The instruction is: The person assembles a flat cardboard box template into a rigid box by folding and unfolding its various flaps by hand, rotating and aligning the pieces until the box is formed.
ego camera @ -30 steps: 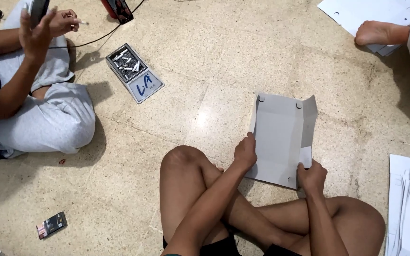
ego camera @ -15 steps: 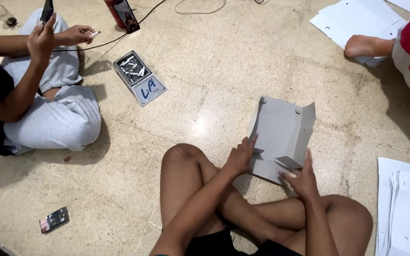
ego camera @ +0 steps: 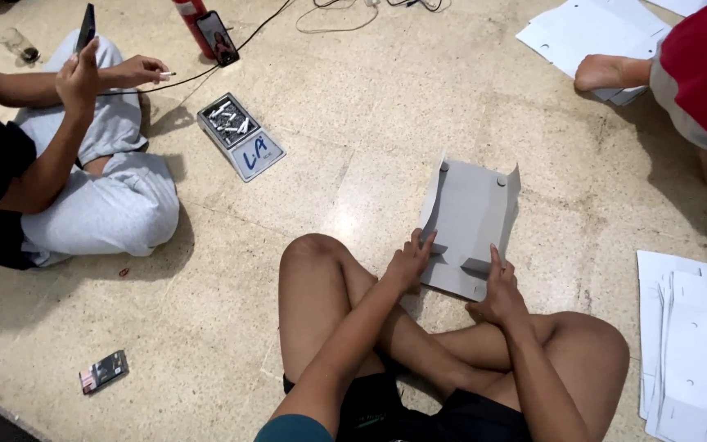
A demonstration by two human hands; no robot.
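Grey cardboard sheet (ego camera: 470, 221) lies flat on the stone floor (ego camera: 353, 164), just in front of the person's crossed legs. Its two long side flaps stand up slightly; two small round holes show near the far edge. At the near end, two small tabs are folded inward and raised.

Left hand (ego camera: 409, 263) rests on the sheet's near left corner, fingers spread apart, fingertips pressing on the left tab. Not gripping; palm down.

Right hand (ego camera: 497, 290) sits at the near right corner, index finger stretched out onto the right tab, remaining fingers curled loosely. Whether the thumb touches the sheet cannot be told.

To the right, near the person's knee, a stack of white flat cardboard blanks (ego camera: 693, 336) lies on the floor, well apart from the grey sheet. More white sheets (ego camera: 583, 33) lie at upper right, beneath a bare foot (ego camera: 607, 72) of a second person in a red top.

Upper left: a metal tray (ego camera: 239, 135) holding cigarette butts, with a blue label. Beyond it a third person in grey trousers sits holding a phone (ego camera: 85, 26) upright in one hand, cigarette in the other. Another phone (ego camera: 217, 37) leans on a red bottle (ego camera: 190, 15). A small dark packet (ego camera: 104, 371) lies at lower left.
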